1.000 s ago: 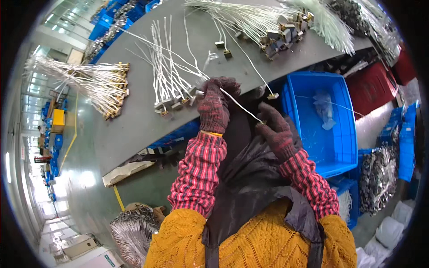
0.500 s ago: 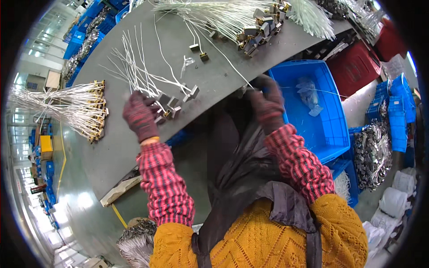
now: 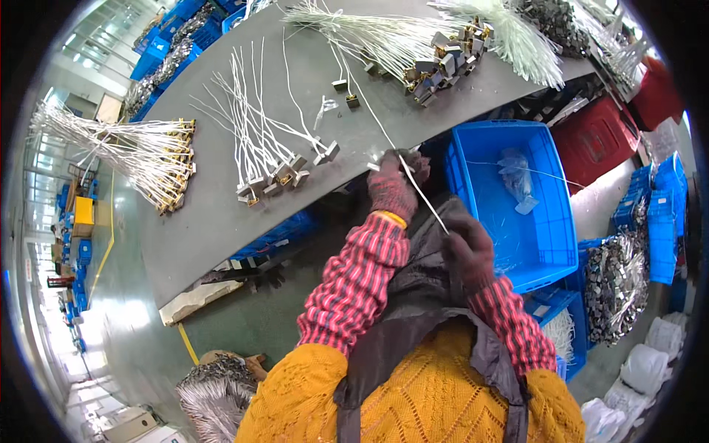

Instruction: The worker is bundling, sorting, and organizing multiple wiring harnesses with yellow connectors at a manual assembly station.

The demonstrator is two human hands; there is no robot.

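Both hands wear dark red knit gloves. My left hand (image 3: 394, 186) is at the near edge of the grey table (image 3: 221, 214), its fingers closed around a thin white wire (image 3: 421, 193). The wire slants down to my right hand (image 3: 470, 247), which grips its lower end close to my chest. A row of white wires with small metal blocks on their ends (image 3: 269, 159) lies on the table just left of my left hand. Two loose block-ended pieces (image 3: 346, 93) lie farther back.
A blue plastic crate (image 3: 543, 251) holding a clear bag stands right of my hands, a red crate (image 3: 598, 140) behind it. Bundles of white wires (image 3: 148, 155) lie at the table's left and far side (image 3: 413, 44). Blue bins and metal parts (image 3: 617, 277) fill the right floor.
My left hand has come back from the row of wires on the table to the table edge. My right hand has dropped toward my chest, pulling one white wire taut between both hands.
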